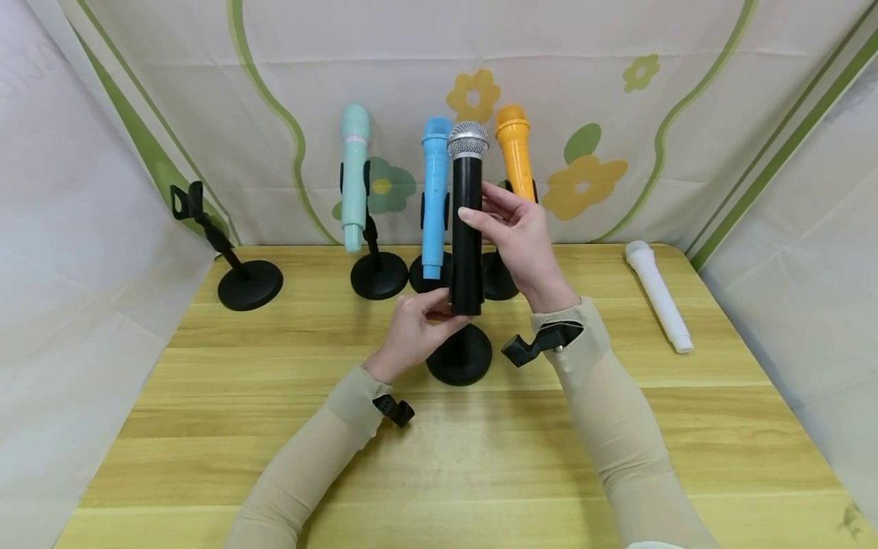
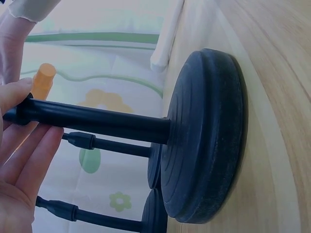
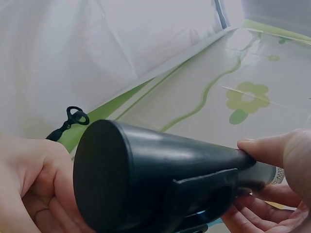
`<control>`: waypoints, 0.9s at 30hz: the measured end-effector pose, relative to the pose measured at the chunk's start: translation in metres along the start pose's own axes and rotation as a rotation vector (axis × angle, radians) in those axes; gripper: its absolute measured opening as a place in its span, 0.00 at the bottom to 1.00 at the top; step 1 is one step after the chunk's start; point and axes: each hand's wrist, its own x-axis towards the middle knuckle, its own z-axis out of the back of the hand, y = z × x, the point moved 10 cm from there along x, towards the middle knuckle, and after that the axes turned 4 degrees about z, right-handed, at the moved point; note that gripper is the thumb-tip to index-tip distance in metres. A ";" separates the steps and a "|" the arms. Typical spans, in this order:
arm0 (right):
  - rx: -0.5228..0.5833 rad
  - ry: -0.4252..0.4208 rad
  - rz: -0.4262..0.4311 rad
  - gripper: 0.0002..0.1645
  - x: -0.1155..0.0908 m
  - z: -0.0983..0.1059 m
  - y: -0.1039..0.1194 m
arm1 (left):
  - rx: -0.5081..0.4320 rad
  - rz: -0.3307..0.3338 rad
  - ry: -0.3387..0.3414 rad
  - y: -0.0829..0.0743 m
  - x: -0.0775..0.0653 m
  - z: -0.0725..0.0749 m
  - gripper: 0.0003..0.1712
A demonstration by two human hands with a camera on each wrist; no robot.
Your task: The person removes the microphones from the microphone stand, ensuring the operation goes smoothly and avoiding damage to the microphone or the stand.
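Note:
A black microphone [image 1: 468, 229] with a silver mesh head stands nearly upright in front of me. My right hand [image 1: 524, 244] grips its body between thumb and fingers. Along its side runs the black clip [image 3: 209, 194] of a stand; how fully the clip wraps the microphone is partly hidden. Below, my left hand [image 1: 414, 332] holds the upper pole [image 2: 97, 119] of that stand, thumb on one side and fingers on the other. The stand's round black base [image 1: 459, 358] rests on the table.
Behind stand a mint microphone [image 1: 354, 179], a blue microphone [image 1: 435, 198] and an orange microphone [image 1: 514, 149] in black stands. A stand with a bare clip [image 1: 250, 284] is at the left. A white microphone [image 1: 658, 297] lies on the wooden table [image 1: 480, 473] at the right.

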 end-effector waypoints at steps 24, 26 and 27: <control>-0.012 -0.010 -0.004 0.34 0.007 0.003 -0.001 | -0.006 -0.005 -0.006 -0.038 0.004 0.006 0.16; -0.011 -0.006 -0.009 0.35 0.007 0.003 -0.001 | -0.010 0.002 0.008 -0.037 0.005 0.005 0.16; -0.012 -0.003 -0.010 0.35 0.006 0.004 -0.001 | -0.010 0.006 0.016 -0.036 0.005 0.005 0.16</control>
